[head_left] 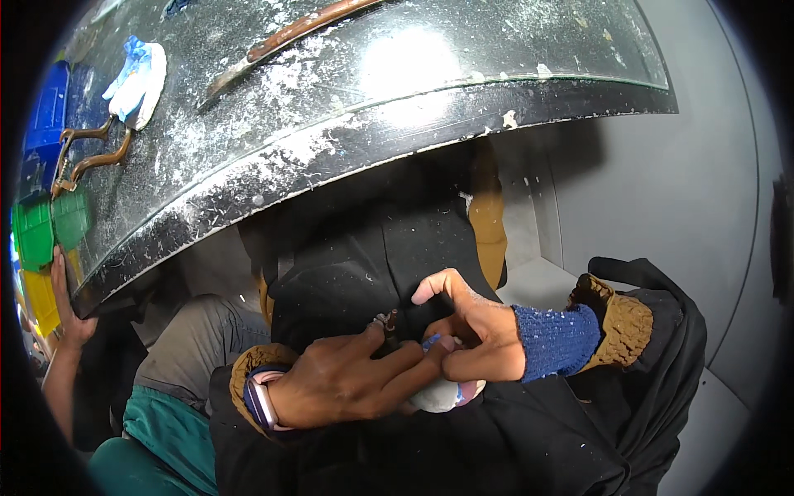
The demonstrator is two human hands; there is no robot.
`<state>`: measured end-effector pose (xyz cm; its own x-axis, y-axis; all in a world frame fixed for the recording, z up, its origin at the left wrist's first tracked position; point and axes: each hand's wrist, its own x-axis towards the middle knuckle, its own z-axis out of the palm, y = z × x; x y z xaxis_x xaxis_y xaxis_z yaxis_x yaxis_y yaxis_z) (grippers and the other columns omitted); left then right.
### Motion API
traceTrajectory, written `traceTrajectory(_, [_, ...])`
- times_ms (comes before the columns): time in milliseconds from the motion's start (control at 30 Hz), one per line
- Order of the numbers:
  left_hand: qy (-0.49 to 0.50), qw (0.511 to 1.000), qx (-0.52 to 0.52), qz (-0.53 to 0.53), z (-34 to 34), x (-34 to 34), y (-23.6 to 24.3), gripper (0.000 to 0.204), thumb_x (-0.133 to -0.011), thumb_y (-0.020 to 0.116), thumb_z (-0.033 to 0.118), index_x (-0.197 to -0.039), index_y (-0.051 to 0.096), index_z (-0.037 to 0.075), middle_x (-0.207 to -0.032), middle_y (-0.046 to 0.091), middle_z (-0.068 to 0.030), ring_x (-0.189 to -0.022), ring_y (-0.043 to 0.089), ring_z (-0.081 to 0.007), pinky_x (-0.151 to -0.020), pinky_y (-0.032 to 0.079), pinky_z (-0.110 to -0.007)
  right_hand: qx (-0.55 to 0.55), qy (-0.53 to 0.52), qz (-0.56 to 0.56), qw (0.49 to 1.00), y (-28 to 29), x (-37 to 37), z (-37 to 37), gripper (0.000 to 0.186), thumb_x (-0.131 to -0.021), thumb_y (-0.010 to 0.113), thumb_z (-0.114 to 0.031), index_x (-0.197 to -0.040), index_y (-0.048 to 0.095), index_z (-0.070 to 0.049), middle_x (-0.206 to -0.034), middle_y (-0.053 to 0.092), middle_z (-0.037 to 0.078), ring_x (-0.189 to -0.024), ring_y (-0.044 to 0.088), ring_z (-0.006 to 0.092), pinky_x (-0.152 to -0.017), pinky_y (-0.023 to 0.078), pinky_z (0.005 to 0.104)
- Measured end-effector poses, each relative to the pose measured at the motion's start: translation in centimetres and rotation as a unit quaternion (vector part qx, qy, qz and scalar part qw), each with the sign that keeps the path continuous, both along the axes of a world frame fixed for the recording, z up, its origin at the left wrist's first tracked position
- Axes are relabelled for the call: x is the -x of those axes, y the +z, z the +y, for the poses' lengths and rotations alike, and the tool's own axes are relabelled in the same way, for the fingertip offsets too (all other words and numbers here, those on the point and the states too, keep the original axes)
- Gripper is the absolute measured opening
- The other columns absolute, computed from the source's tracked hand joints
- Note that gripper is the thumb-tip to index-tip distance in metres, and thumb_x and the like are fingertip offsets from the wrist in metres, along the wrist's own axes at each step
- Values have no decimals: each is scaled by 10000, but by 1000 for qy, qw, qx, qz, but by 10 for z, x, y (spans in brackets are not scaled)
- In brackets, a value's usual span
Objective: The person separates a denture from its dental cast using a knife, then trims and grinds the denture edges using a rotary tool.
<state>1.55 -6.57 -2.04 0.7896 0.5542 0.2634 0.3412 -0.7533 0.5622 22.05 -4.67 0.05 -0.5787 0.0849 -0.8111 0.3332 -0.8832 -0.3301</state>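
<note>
Both my hands meet over my lap, below the edge of a dusty black table (pixel 347 149). My left hand (pixel 347 380), with a purple-strapped watch (pixel 258 401) at the wrist, points its fingers right and touches a small brown metal piece (pixel 385 319). My right hand (pixel 467 331) curls in from the right, its fingers closed at the same spot. Under both hands lies a pale white and blue bundle (pixel 438 395), partly hidden; it looks like a glove. Which hand grips the small piece is unclear.
On the tabletop lie a white and blue glove (pixel 136 78), a long brown tool (pixel 289 35) and brown bent metal pieces (pixel 91 157). Green (pixel 45 227), blue and yellow bins stand at the left. Another person's hand (pixel 70 318) holds the table edge at left. A grey wall panel is at right.
</note>
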Motion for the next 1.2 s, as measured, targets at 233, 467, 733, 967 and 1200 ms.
traceTrajectory(233, [-20, 1000, 10, -15, 4, 0, -3, 308, -785, 614, 272, -1061, 610, 135, -797, 552, 62, -665, 629, -145, -408, 443, -165, 20, -15, 2, 1000, 5, 2, -1, 589, -772, 447, 95, -1252, 197, -136, -954, 473, 37, -832, 455, 56, -749, 447, 242])
traceTrajectory(467, [-58, 998, -11, 22, 7, 6, -8, 350, -793, 608, 312, -1084, 595, 119, -819, 556, 58, -600, 574, -113, -377, 425, -169, -2, -26, 36, 999, -10, 1, -6, 593, -778, 397, 102, -1282, 188, -128, -955, 464, 31, -863, 433, 47, -780, 365, 210])
traceTrajectory(733, [34, 936, 301, -180, 22, 21, 3, 669, -608, 824, 248, -1180, 549, 39, -870, 635, -57, -694, 643, -144, -565, 515, -230, -23, -128, 144, 981, -4, -7, 17, 730, -775, 454, 26, -1376, 57, -93, -1077, 508, 122, -853, 507, 114, -755, 420, 239])
traceTrajectory(967, [-2, 898, 395, -196, 31, 44, 9, 696, -600, 859, 291, -1164, 543, 33, -939, 665, -61, -799, 665, -152, -668, 527, -257, -652, -6, 155, 742, 13, 9, 38, 322, -702, 773, -76, -942, 575, 6, -928, 588, 144, -798, 597, 223, -677, 478, 293])
traceTrajectory(1200, [-35, 893, 416, -168, 20, 49, 3, 570, -547, 860, 277, -990, 577, 56, -839, 653, -55, -714, 663, -169, -603, 511, -244, -668, 6, 207, 714, 0, 30, 18, 270, -738, 715, -146, -892, 548, 1, -864, 520, 114, -760, 549, 249, -643, 463, 312])
